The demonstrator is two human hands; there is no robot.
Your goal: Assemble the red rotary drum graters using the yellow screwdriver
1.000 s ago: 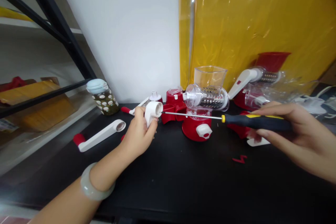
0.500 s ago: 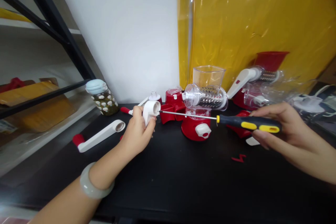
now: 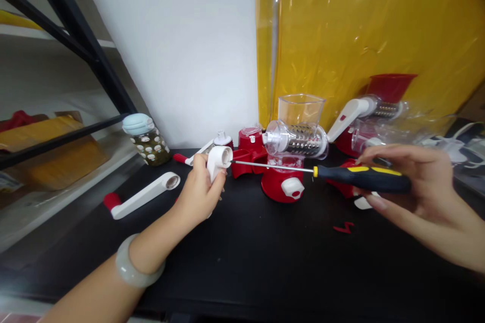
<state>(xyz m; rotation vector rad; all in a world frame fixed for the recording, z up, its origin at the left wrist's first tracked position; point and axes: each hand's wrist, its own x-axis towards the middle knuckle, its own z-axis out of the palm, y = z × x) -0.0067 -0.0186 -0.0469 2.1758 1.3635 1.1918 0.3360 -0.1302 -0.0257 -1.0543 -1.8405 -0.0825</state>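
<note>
My left hand [image 3: 202, 189] grips a white crank handle [image 3: 215, 159], its round hollow end facing right. A screwdriver [image 3: 354, 177] with a dark blue and yellow handle lies level across the view, its thin shaft's tip in the crank's socket. Around the screwdriver's handle end, my right hand [image 3: 424, 186] curls loosely, thumb below and fingers above. Behind the shaft stands a rotary grater [image 3: 303, 141] with a clear hopper, a metal drum and a red base. Left of my left hand, another white crank handle [image 3: 146, 196] with a red knob rests on the black table [image 3: 250, 267].
Red grater parts [image 3: 250, 149] stand behind the crank. A second grater [image 3: 386, 101] and clear plastic parts crowd the back right. A small red zigzag piece [image 3: 344, 228] lies near the right hand. A patterned jar [image 3: 147, 140] stands by the shelf rack [image 3: 87, 50] at left.
The screwdriver's handle has turned about its length, its yellow patches now on top. My right fingers have loosened and shifted on it. The left hand and crank have barely moved.
</note>
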